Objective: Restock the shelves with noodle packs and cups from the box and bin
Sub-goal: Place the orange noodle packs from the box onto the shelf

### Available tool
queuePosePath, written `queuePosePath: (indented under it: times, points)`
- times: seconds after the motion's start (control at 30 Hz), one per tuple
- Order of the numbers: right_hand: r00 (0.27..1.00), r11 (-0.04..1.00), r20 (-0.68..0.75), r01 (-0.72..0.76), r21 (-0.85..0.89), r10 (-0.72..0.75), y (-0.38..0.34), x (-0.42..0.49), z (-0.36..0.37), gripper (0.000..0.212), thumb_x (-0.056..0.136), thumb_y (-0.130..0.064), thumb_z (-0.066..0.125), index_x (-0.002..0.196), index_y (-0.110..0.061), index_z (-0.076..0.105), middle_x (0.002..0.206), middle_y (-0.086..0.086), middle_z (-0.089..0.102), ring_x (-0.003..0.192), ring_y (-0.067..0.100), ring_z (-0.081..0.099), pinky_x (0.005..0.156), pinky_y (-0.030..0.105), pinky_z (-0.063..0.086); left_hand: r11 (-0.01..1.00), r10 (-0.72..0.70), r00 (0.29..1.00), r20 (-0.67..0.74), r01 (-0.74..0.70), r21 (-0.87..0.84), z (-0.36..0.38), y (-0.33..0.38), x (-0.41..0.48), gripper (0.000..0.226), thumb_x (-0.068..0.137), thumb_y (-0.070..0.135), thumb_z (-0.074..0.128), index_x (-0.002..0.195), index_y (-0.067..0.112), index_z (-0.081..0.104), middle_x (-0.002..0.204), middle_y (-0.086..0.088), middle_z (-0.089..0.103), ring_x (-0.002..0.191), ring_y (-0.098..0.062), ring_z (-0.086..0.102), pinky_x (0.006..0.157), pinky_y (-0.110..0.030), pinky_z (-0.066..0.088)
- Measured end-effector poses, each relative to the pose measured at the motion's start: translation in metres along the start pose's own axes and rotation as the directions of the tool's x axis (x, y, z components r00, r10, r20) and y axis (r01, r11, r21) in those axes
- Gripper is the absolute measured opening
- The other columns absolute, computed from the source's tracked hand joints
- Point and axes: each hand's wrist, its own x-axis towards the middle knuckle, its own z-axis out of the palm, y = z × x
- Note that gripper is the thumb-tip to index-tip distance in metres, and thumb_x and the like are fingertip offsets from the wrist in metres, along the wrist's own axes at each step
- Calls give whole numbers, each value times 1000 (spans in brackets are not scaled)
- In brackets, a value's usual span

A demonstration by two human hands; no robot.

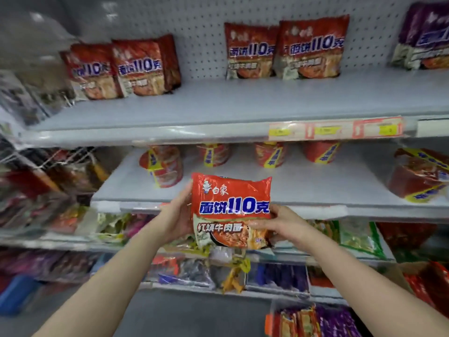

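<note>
I hold a red noodle pack (232,205) upright in front of the shelves, at the level of the second shelf's front edge. My left hand (176,216) grips its left side and my right hand (283,226) grips its lower right corner, thumb on the front. On the top shelf (218,110) stand matching red packs: a group at the left (121,69) and a pair at the centre (284,48). Red noodle cups (162,165) line the second shelf (303,188).
Purple packs (425,37) stand at the top shelf's far right. A red multi-pack (420,176) lies on the second shelf's right end. Lower shelves hold mixed snack bags. A cardboard box (427,285) with red packs and a bin (315,322) with purple and orange packs sit bottom right.
</note>
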Motion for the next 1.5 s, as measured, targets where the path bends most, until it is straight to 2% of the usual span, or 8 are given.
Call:
queuePosePath:
  times: [0.13,0.3,0.53,0.7,0.87,1.27,1.4,1.5]
  points:
    - [995,996,37,94,0,-94,-47,28,35,52,75,-27,84,121,-24,60,109,-6,74,93,14,72,77,33,57,972,53,998,-35,-44,230,-36,10,-41,71,78,56,73,132,14,54,119,-4,72,108,-22,69,89,-37,55]
    - [967,974,155,215,-74,-202,-104,55,69,44,78,-29,81,116,-25,59,106,-5,73,91,13,71,70,32,59,928,313,882,-351,-206,311,-69,20,-62,40,81,33,78,114,14,69,105,1,76,98,-18,73,99,-45,53]
    - [866,889,298,447,-99,-402,-180,85,105,41,78,-31,80,113,-27,60,102,-8,73,82,7,73,62,23,58,870,461,699,-546,-235,433,-105,64,-93,31,81,40,76,103,19,74,96,9,77,91,-14,74,92,-38,55]
    - [809,826,340,546,-137,-479,-222,104,119,46,73,-39,83,114,-30,62,103,-10,74,87,8,73,75,33,61,854,513,615,-599,-297,427,-124,90,-106,29,83,34,76,104,15,74,98,6,77,87,-7,73,80,-26,54]
    - [775,789,346,599,-138,-528,-258,123,128,44,72,-39,84,109,-31,62,98,-16,72,86,1,71,77,25,59,830,550,591,-591,-310,463,-142,118,-103,23,86,33,73,103,19,74,98,10,77,92,-7,73,79,-22,52]
    - [714,674,276,699,-239,-643,-357,201,161,37,76,-35,82,105,-33,60,97,-17,70,86,0,68,78,23,57,764,634,565,-528,-357,537,-253,204,-48,33,81,43,75,106,22,73,102,7,77,98,-13,73,98,-46,52]
    - [737,652,212,669,-357,-641,-386,243,181,33,77,-35,81,101,-34,58,98,-16,67,84,-7,60,71,13,47,742,635,602,-484,-299,600,-306,245,-13,24,81,39,77,99,24,73,91,14,77,87,-4,73,91,-34,54]
    - [760,647,170,630,-429,-627,-399,281,194,38,78,-38,80,112,-33,63,110,-14,70,89,-3,62,86,25,53,728,638,643,-425,-323,604,-340,272,19,19,83,26,78,99,19,72,88,14,77,82,-2,73,83,-25,56]
